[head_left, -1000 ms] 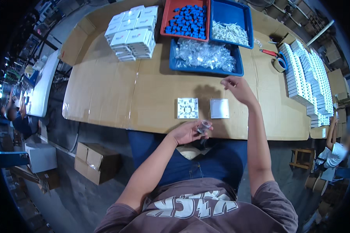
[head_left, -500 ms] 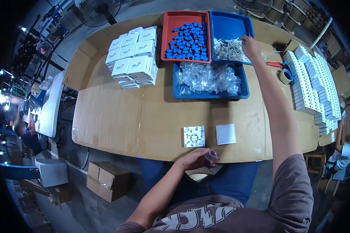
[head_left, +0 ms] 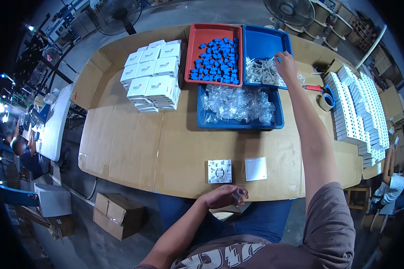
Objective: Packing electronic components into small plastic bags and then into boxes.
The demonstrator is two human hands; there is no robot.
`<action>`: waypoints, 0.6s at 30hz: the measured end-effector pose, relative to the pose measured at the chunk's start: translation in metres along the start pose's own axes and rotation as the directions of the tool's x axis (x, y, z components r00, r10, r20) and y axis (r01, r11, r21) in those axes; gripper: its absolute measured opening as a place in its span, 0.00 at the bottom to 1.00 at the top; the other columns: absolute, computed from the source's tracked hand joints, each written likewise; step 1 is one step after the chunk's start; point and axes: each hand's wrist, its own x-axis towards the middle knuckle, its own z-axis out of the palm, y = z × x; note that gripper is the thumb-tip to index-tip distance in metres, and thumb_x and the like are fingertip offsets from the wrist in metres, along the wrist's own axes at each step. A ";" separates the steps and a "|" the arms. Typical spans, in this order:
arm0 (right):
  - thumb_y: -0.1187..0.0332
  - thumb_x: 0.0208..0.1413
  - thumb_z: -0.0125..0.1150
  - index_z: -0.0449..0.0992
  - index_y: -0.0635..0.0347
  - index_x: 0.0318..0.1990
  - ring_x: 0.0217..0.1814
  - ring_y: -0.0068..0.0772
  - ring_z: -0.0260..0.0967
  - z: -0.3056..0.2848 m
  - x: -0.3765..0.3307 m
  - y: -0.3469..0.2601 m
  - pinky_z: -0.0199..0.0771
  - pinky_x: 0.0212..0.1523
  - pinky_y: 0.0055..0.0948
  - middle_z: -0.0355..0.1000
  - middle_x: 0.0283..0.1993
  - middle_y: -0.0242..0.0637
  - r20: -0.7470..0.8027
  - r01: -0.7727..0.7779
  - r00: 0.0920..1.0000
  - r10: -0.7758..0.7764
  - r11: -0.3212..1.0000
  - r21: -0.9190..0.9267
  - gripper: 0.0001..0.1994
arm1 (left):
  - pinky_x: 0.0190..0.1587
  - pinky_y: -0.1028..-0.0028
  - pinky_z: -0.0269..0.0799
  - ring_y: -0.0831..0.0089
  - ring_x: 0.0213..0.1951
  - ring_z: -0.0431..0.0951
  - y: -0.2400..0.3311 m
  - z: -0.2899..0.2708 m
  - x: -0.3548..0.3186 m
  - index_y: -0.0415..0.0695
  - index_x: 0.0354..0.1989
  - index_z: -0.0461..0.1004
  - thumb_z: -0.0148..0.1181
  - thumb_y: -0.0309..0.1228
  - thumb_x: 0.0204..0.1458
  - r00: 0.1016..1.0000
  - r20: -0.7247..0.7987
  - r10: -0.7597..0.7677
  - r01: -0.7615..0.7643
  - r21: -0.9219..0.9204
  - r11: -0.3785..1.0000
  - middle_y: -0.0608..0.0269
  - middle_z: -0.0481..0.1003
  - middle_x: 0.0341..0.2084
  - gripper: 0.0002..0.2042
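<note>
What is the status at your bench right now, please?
Right hand in the far blue tray, on the small white parts. Left hand at the table edge, closed on a small clear bag. Nothing obstructing.

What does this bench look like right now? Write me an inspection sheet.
Surface: cardboard-covered table.
Job's things: blue tray of white parts; blue tray of clear bags; red tray of blue parts; white square plate; white cover.
Clutter: white boxes; tape roll.
Hands: right hand in the white parts; left hand holds a small clear piece.
Cables: nothing seen.
Surroundings: fans, cartons.
</note>
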 end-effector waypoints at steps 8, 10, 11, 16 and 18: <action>0.69 0.64 0.64 0.81 0.65 0.48 0.32 0.18 0.69 -0.171 -0.017 -0.098 0.69 0.32 0.23 0.79 0.40 0.34 0.327 -0.242 0.839 0.434 -0.240 0.940 0.10 | 0.66 0.58 0.70 0.68 0.46 0.78 0.002 0.004 -0.005 0.32 0.62 0.69 0.53 0.43 0.68 0.996 -0.082 -0.030 0.031 0.010 0.999 0.54 0.76 0.50 0.25; 0.71 0.66 0.61 0.78 0.68 0.51 0.33 0.19 0.69 -0.214 -0.047 -0.118 0.69 0.32 0.22 0.77 0.42 0.36 0.366 -0.189 0.861 0.353 -0.446 0.875 0.11 | 0.66 0.58 0.70 0.68 0.46 0.78 0.000 0.002 -0.004 0.32 0.62 0.68 0.53 0.43 0.68 0.995 -0.090 -0.036 0.037 0.009 0.999 0.54 0.76 0.50 0.26; 0.71 0.66 0.60 0.77 0.68 0.52 0.33 0.20 0.69 -0.234 -0.061 -0.129 0.69 0.32 0.22 0.77 0.41 0.35 0.347 -0.152 0.873 0.343 -0.485 0.861 0.11 | 0.67 0.58 0.69 0.67 0.46 0.78 -0.003 0.003 -0.005 0.32 0.63 0.68 0.53 0.43 0.67 0.994 -0.111 -0.019 0.020 0.013 1.000 0.54 0.76 0.50 0.26; 0.73 0.64 0.62 0.78 0.68 0.51 0.32 0.21 0.69 -0.287 -0.114 -0.146 0.68 0.33 0.22 0.77 0.40 0.35 0.388 -0.179 0.858 0.336 -0.513 0.840 0.11 | 0.65 0.51 0.68 0.60 0.48 0.79 -0.015 -0.004 -0.003 0.36 0.62 0.68 0.53 0.46 0.67 0.997 -0.069 0.032 -0.034 -0.024 0.999 0.55 0.77 0.48 0.26; 0.74 0.63 0.64 0.79 0.67 0.50 0.32 0.20 0.69 -0.287 -0.133 -0.152 0.68 0.33 0.21 0.77 0.39 0.34 0.411 -0.221 0.849 0.333 -0.482 0.848 0.11 | 0.65 0.51 0.69 0.59 0.48 0.79 -0.019 -0.009 -0.004 0.35 0.62 0.68 0.50 0.46 0.68 0.994 -0.098 0.043 -0.052 -0.087 0.995 0.54 0.77 0.48 0.25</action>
